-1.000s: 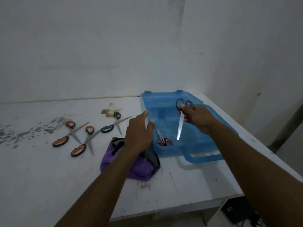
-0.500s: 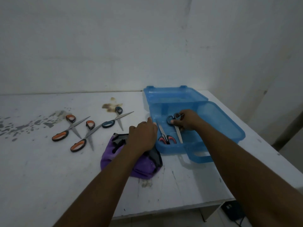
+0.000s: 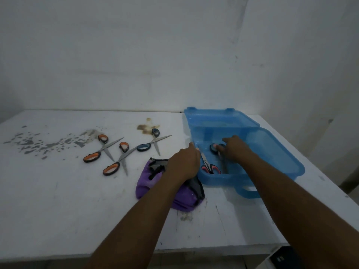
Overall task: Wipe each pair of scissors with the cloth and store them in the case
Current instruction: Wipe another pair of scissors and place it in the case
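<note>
Right hand [image 3: 236,151] is down inside the blue case [image 3: 272,152], fingertips on the black-handled scissors [image 3: 215,148] lying on the case floor. Pinching or just touching, can't tell. Red-handled scissors [image 3: 209,167] lie just beside them, near the left wall. Left hand [image 3: 183,165] sits over the purple cloth [image 3: 146,184] with its thumb at the case rim, likely bracing it; fingers hidden, grip unclear. Further left on the desk [image 3: 58,191]: orange-handled scissors [image 3: 92,157], two pairs, plus blue-handled scissors [image 3: 143,147], blades overlapping, probably queued for wiping.
</note>
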